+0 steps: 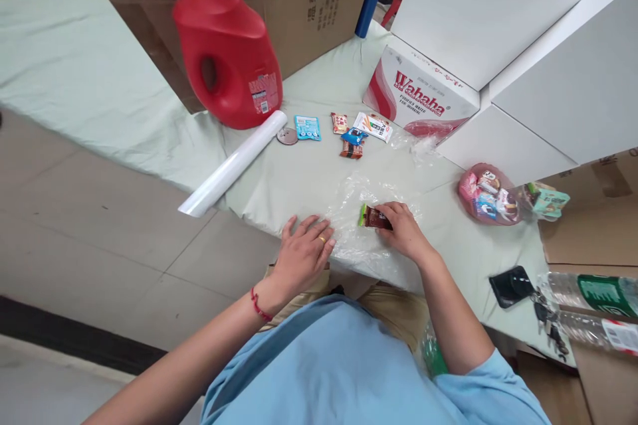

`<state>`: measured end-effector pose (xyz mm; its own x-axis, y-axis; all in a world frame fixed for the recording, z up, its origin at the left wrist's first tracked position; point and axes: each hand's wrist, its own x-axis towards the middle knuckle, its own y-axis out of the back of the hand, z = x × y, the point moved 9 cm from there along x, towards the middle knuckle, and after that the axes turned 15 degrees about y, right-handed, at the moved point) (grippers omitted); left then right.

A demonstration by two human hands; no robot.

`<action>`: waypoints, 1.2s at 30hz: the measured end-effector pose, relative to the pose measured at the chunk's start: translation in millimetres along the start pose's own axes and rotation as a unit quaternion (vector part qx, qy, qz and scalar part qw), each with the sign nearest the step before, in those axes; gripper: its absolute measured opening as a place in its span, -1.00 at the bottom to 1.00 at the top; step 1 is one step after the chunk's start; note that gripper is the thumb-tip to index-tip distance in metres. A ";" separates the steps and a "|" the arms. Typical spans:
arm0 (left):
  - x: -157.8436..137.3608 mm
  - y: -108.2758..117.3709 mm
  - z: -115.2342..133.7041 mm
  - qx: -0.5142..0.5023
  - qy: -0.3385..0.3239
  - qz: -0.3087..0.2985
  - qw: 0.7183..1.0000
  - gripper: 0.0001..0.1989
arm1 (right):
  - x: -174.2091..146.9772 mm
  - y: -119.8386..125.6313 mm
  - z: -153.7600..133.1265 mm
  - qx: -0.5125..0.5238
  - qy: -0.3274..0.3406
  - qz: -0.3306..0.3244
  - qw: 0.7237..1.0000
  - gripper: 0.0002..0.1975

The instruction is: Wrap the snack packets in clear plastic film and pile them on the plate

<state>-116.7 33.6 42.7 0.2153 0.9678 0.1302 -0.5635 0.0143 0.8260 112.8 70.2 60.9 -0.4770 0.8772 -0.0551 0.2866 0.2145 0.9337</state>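
Note:
A sheet of clear plastic film (349, 202) lies crumpled along the front edge of the cloth-covered table. On it is a small brown snack packet with a green end (369, 216), and the fingers of my right hand (401, 229) close on its right side. My left hand (305, 249) rests flat with fingers spread at the film's left edge, holding nothing. Beyond the film sit several wrapped snacks: a blue packet (354, 136), a brown one (351, 149), a red and cream one (339, 123) and a white one (373, 126).
A white film roll (234, 163) lies left, near a round metal tin (287, 137) and light-blue packet (308, 127). Behind stand a red detergent jug (229, 46) and Wahaha carton (419, 96). Rightward are a pink snack bowl (468, 196), black phone (511, 286) and plastic bottles (568, 289).

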 end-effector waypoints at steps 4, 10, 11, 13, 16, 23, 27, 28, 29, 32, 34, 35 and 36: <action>25.5 5.9 10.1 0.036 0.012 0.012 0.999 -0.54 | 1.3 1.7 0.0 -0.002 0.025 -0.003 1.000 -0.40; 46.0 -1.3 28.1 0.089 -0.070 0.026 0.993 -0.67 | 1.8 1.3 -1.8 -0.002 0.019 0.030 0.999 -0.41; 44.0 -3.3 30.2 0.085 -0.096 0.030 0.991 -0.60 | 1.7 0.9 -1.0 -0.002 0.014 0.035 0.999 -0.41; 39.5 -11.0 30.1 0.080 -0.136 0.011 0.987 -0.50 | 0.6 -1.0 1.7 0.004 0.006 0.040 0.999 -0.40; 40.1 -21.8 16.3 0.084 -0.110 -0.041 0.990 -0.51 | -3.0 -5.5 8.5 0.021 -0.001 0.049 0.999 -0.39; 47.8 -20.2 3.1 0.095 -0.032 -0.043 0.994 -0.51 | -8.6 -5.0 10.0 0.002 0.001 0.118 0.993 -0.44; 47.6 -13.8 -5.8 0.092 -0.003 0.009 0.996 -0.49 | -36.3 11.7 0.1 0.024 -0.003 0.177 0.984 -0.42; 45.1 -9.9 -6.8 0.087 -0.011 0.031 0.996 -0.48 | -48.1 15.0 -4.7 0.035 0.009 0.187 0.982 -0.41; 41.1 -5.8 -6.1 0.082 -0.033 0.050 0.995 -0.47 | -61.0 16.6 -10.6 0.047 0.028 0.192 0.980 -0.40; 24.8 1.1 3.2 0.066 -0.141 0.057 0.986 -0.43 | -101.2 8.8 -28.5 0.068 0.092 0.184 0.976 -0.27; 16.9 -1.8 8.3 0.045 -0.200 -0.003 0.979 -0.45 | -123.6 -5.6 -32.7 0.066 0.101 0.170 0.978 -0.24; 14.9 -4.9 9.6 0.033 -0.217 -0.047 0.974 -0.47 | -132.0 -13.6 -31.1 0.063 0.090 0.166 0.980 -0.28; 14.1 -8.4 10.0 0.023 -0.227 -0.092 0.969 -0.49 | -138.6 -20.7 -27.7 0.059 0.073 0.166 0.982 -0.35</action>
<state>-100.9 44.6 43.0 0.6437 0.7391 0.1986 -0.4484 0.1540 0.8805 149.9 -67.7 59.0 -0.4523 0.8379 0.3054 0.5376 -0.0171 0.8430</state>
